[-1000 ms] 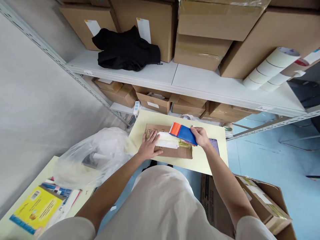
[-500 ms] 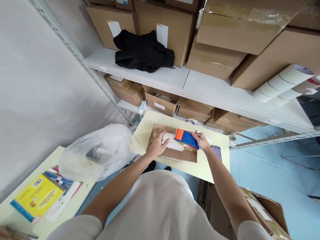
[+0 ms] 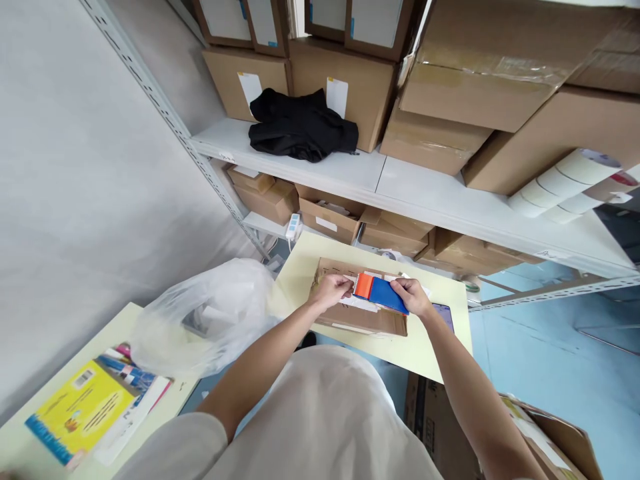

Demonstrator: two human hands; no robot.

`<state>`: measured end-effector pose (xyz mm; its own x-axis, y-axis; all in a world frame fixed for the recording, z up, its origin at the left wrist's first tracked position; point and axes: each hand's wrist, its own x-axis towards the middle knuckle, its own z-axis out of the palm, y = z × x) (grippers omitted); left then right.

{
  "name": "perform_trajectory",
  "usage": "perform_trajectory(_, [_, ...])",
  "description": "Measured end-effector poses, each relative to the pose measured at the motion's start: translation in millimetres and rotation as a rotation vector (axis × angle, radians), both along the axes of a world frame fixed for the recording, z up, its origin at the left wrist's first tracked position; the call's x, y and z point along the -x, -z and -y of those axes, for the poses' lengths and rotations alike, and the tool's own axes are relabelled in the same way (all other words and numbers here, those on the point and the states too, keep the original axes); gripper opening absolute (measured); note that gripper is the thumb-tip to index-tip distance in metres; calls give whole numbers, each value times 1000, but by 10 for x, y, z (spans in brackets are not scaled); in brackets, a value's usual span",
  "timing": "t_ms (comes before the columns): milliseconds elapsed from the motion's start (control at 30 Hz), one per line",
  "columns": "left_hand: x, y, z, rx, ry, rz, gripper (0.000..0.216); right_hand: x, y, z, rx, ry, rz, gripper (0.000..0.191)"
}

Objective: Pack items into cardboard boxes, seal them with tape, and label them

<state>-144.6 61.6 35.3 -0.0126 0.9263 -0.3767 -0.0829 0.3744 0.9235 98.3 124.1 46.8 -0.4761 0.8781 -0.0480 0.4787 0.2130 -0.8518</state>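
You wear a pale, off-white short-sleeved top (image 3: 330, 413) of plain, smooth cloth that lies in soft, shallow folds over your chest. Its left sleeve (image 3: 173, 447) is loose and rounded and ends above the elbow. From there your left forearm is uncovered down to the bare left hand (image 3: 333, 291). Your right forearm is uncovered too, as is the bare right hand (image 3: 414, 297); the right sleeve falls outside the bottom edge of the view.

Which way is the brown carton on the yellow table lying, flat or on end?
Flat: the carton lies broad face up on the table; the right hand holds a blue-and-orange tool over it.
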Motion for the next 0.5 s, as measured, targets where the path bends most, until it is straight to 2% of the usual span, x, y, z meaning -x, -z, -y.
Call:
perform_trajectory(67, [308,-5,64,-32,-57,-22,25,-32,-130,-8,-49,-2,58,54])
perform_trajectory(167, [932,35,146,-32,-202,-72,38,-215,-313,-43,-87,50,148,56])
perform_trajectory(267, [1419,176,175,56,-197,-108,46,-380,-400,-53,-73,75,257,58])
perform_trajectory(367, [1518,420,139,87,-169,-161,45,-361,-373,-23,-102,96,364,59])
perform_trajectory(500, [1240,776,83,90,-119,-253,37,-220,-275,34,-162,118,449,59])
